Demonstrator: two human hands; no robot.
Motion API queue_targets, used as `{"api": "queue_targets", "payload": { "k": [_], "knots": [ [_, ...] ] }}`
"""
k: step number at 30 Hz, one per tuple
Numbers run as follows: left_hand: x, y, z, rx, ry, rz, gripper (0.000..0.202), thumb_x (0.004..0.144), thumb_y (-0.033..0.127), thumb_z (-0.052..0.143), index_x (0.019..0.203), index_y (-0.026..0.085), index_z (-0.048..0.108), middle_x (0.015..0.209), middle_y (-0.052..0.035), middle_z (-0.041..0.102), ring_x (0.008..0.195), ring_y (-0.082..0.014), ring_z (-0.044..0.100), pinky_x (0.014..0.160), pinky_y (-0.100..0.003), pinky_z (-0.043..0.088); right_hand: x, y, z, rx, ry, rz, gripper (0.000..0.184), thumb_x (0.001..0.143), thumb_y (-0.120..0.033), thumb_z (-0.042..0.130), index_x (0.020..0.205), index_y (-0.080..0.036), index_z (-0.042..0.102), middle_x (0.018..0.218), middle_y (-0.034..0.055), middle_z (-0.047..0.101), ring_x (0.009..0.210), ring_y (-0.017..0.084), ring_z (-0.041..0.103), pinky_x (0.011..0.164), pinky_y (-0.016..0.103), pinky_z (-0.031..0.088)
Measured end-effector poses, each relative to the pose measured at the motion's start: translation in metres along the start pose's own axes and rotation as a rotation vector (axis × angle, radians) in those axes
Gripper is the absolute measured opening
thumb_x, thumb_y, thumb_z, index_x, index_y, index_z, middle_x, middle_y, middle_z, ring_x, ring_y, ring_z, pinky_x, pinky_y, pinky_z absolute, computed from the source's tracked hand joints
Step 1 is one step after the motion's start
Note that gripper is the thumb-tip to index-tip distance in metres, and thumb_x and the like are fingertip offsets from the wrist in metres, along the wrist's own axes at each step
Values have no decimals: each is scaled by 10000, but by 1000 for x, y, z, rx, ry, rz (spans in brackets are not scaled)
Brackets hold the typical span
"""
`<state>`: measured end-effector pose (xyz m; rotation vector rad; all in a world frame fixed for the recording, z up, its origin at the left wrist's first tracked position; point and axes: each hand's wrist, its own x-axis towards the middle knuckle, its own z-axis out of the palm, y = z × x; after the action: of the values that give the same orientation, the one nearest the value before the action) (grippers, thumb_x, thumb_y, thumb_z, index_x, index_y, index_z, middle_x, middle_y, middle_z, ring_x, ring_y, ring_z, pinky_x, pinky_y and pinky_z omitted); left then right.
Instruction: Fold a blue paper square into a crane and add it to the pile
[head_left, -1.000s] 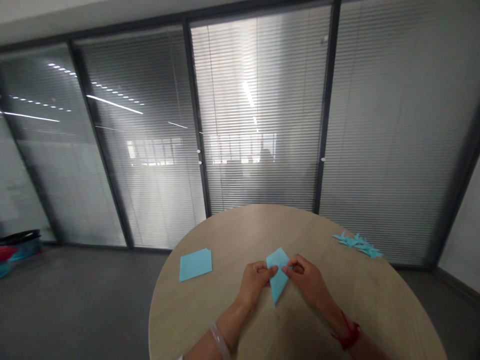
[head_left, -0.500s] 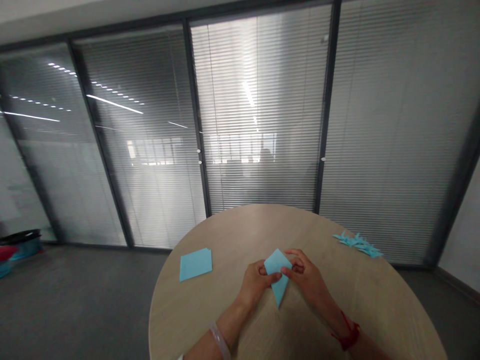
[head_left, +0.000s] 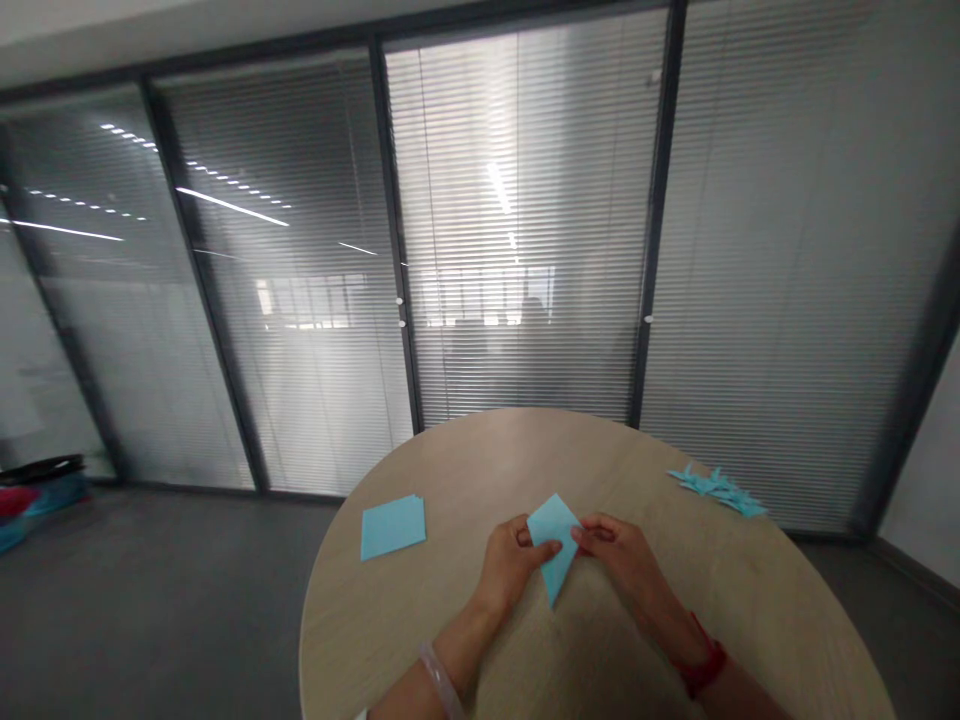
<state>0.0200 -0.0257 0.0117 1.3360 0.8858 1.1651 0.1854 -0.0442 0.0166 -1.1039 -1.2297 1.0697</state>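
A light blue paper sheet [head_left: 553, 530], folded into a kite-like diamond, is held up just above the table with its point down. My left hand [head_left: 514, 565] pinches its left edge, and my right hand [head_left: 621, 562] pinches its right edge. The fingers hide part of the sheet's middle. A small stack of square blue paper [head_left: 393, 527] lies on the table to the left of my left hand. Several folded blue paper shapes, possibly cranes, lie heaped [head_left: 718, 489] near the far right rim.
The round light wood table [head_left: 480, 470] stands before me, with glass partitions with blinds [head_left: 525, 200] beyond its far rim. Dark floor surrounds it. Coloured bags or bins [head_left: 34, 498] sit on the floor at the far left.
Both hands have drawn slightly closer around the folded sheet, and its upper corner has shifted a little left. The stack and the heap have not moved.
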Motion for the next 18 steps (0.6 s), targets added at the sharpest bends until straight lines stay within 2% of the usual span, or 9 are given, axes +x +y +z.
{"api": "queue_targets", "payload": {
  "k": [5, 8, 10, 12, 15, 18],
  "knots": [
    [-1, 1, 0, 20, 3, 6, 246, 539, 264, 798, 701, 134, 666, 741, -62, 728, 651, -188, 646, 640, -275, 489, 0, 0, 1, -9, -12, -46, 407, 609, -547, 712, 670, -148, 671, 652, 62, 710, 660, 240, 664, 663, 331, 514],
    [-1, 2, -1, 35, 50, 29, 219, 548, 240, 789, 684, 138, 651, 700, -48, 717, 620, -174, 634, 601, -255, 479, 3, 7, 2, 11, 4, -63, 420, 636, -533, 701, 801, -148, 665, 718, 68, 717, 690, 229, 665, 672, 327, 516],
    [0, 2, -2, 41, 97, 49, 212, 563, 237, 780, 691, 137, 645, 679, -43, 712, 603, -167, 628, 582, -247, 473, 5, 13, 5, 25, 19, -34, 475, 602, -512, 733, 907, -159, 638, 735, 57, 715, 675, 219, 660, 641, 320, 513],
    [1, 2, -3, 33, 126, 63, 220, 576, 243, 774, 722, 132, 653, 688, -46, 715, 605, -165, 630, 586, -245, 474, 6, 18, 8, 20, -40, -4, 457, 567, -492, 762, 851, -158, 633, 721, 56, 708, 669, 219, 660, 632, 315, 508],
    [2, 1, -4, 16, 138, 65, 240, 578, 263, 780, 738, 129, 662, 688, -45, 714, 600, -159, 627, 578, -235, 465, 5, 23, 13, 22, -198, 11, 395, 606, -492, 738, 771, -144, 653, 720, 66, 713, 704, 233, 670, 688, 334, 506],
    [2, 1, -4, -20, 127, 48, 250, 570, 273, 790, 722, 128, 656, 671, -43, 708, 581, -152, 618, 565, -231, 461, 3, 24, 16, 39, -267, 23, 368, 641, -486, 718, 751, -140, 663, 734, 69, 721, 734, 247, 679, 721, 351, 508]
  ]
}}
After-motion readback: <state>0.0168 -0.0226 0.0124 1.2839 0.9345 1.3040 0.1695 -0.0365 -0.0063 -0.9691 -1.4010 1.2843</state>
